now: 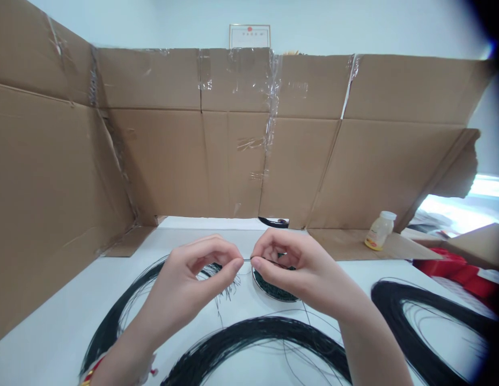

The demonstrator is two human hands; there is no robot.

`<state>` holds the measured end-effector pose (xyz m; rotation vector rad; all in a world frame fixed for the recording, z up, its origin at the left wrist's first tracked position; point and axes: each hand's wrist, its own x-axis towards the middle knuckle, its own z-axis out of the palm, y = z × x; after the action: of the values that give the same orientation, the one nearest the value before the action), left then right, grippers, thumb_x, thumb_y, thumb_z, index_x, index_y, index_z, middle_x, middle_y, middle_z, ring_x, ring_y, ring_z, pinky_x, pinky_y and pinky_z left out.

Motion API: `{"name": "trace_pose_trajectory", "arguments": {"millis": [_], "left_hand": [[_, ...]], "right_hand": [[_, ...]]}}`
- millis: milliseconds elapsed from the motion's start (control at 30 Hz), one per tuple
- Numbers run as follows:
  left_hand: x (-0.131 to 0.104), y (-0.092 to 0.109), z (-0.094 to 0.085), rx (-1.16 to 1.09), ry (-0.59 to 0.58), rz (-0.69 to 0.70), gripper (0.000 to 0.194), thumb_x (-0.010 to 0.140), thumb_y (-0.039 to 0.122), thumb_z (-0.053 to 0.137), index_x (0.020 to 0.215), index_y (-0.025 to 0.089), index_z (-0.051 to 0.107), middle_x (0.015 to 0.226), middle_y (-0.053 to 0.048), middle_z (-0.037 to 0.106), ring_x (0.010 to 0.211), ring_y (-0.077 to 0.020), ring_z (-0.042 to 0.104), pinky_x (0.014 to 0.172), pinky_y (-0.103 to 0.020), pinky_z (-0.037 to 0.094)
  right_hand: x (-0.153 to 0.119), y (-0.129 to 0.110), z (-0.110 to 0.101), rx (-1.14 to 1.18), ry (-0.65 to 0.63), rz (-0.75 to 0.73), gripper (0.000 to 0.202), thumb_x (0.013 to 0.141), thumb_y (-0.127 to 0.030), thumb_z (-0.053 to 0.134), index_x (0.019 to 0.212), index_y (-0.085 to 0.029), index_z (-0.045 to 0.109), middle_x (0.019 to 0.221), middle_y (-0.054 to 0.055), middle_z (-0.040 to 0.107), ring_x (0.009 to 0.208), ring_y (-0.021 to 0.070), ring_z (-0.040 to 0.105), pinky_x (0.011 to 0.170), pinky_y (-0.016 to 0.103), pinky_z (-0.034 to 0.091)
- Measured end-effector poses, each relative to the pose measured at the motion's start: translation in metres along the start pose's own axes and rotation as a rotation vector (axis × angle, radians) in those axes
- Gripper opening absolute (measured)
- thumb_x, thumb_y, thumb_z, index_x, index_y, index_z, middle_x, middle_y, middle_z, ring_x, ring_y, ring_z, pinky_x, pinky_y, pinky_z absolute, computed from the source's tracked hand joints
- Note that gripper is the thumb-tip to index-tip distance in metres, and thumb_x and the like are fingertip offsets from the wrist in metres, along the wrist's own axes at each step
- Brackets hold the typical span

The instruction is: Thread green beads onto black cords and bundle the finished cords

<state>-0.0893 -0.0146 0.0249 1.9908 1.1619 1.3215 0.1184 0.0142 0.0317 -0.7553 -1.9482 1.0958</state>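
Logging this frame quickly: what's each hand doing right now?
Left hand: thumb and finger pinched on a thin dark strand.
Right hand: pinched on the strand too.

A small workshop-like workspace, its exact type uncertain, is showing coils of dark wire (269,328) lying on a white tabletop (44,327), with taped cardboard panels (164,161) standing around the work surface.
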Motion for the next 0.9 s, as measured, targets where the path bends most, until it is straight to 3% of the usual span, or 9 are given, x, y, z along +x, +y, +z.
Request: {"name": "trace_pose_trajectory", "arguments": {"millis": [167, 400, 500, 667, 800, 900], "left_hand": [[-0.003, 0.001, 0.000, -0.050, -0.003, -0.036, 0.016, 0.092, 0.028, 0.069, 0.076, 0.023, 0.071, 0.075, 0.000, 0.067, 0.071, -0.0150, 0.060, 0.066, -0.024, 0.050], [-0.001, -0.001, 0.001, -0.158, -0.037, -0.073, 0.013, 0.091, 0.036, 0.072, 0.083, 0.027, 0.077, 0.074, 0.001, 0.070, 0.068, -0.0137, 0.065, 0.062, -0.021, 0.053], [-0.002, -0.001, 0.005, -0.140, 0.026, -0.075, 0.010, 0.089, 0.037, 0.075, 0.089, 0.028, 0.079, 0.071, 0.001, 0.070, 0.066, -0.0145, 0.066, 0.061, -0.022, 0.053], [-0.003, 0.004, 0.015, -0.072, 0.084, -0.044, 0.019, 0.089, 0.034, 0.072, 0.073, 0.024, 0.075, 0.067, 0.000, 0.067, 0.064, -0.0150, 0.062, 0.059, -0.023, 0.051], [-0.004, 0.007, 0.018, -0.116, 0.153, -0.116, 0.019, 0.087, 0.034, 0.073, 0.071, 0.023, 0.073, 0.064, 0.001, 0.065, 0.061, -0.0144, 0.060, 0.056, -0.022, 0.048], [-0.003, 0.005, 0.016, -0.120, 0.165, -0.141, 0.019, 0.086, 0.034, 0.073, 0.071, 0.023, 0.073, 0.063, 0.002, 0.065, 0.061, -0.0140, 0.059, 0.056, -0.022, 0.047]], "right_hand": [[-0.001, -0.001, 0.001, 0.002, -0.030, 0.010, 0.007, 0.096, -0.026, 0.064, 0.092, -0.021, 0.063, 0.070, -0.005, 0.047, 0.063, 0.0092, 0.040, 0.054, 0.022, 0.031], [0.000, 0.000, -0.004, 0.049, -0.005, -0.002, 0.017, 0.094, -0.030, 0.068, 0.083, -0.018, 0.063, 0.066, -0.005, 0.048, 0.057, 0.0076, 0.036, 0.051, 0.023, 0.026], [0.000, 0.000, -0.008, 0.072, 0.004, -0.014, 0.018, 0.092, -0.029, 0.070, 0.081, -0.017, 0.063, 0.066, -0.005, 0.049, 0.059, 0.0082, 0.038, 0.053, 0.023, 0.029], [-0.002, 0.001, -0.014, 0.091, -0.096, 0.004, 0.024, 0.090, -0.041, 0.074, 0.091, -0.018, 0.067, 0.071, -0.003, 0.055, 0.064, 0.0098, 0.046, 0.054, 0.021, 0.036], [-0.003, 0.004, -0.018, 0.133, -0.148, 0.109, 0.049, 0.100, -0.063, 0.050, 0.118, -0.020, 0.064, 0.089, 0.003, 0.067, 0.071, 0.0121, 0.057, 0.055, 0.020, 0.050], [-0.001, 0.007, -0.020, 0.174, -0.112, 0.120, 0.055, 0.101, -0.066, 0.043, 0.118, -0.018, 0.064, 0.093, 0.006, 0.068, 0.076, 0.0138, 0.062, 0.062, 0.023, 0.056]]}}
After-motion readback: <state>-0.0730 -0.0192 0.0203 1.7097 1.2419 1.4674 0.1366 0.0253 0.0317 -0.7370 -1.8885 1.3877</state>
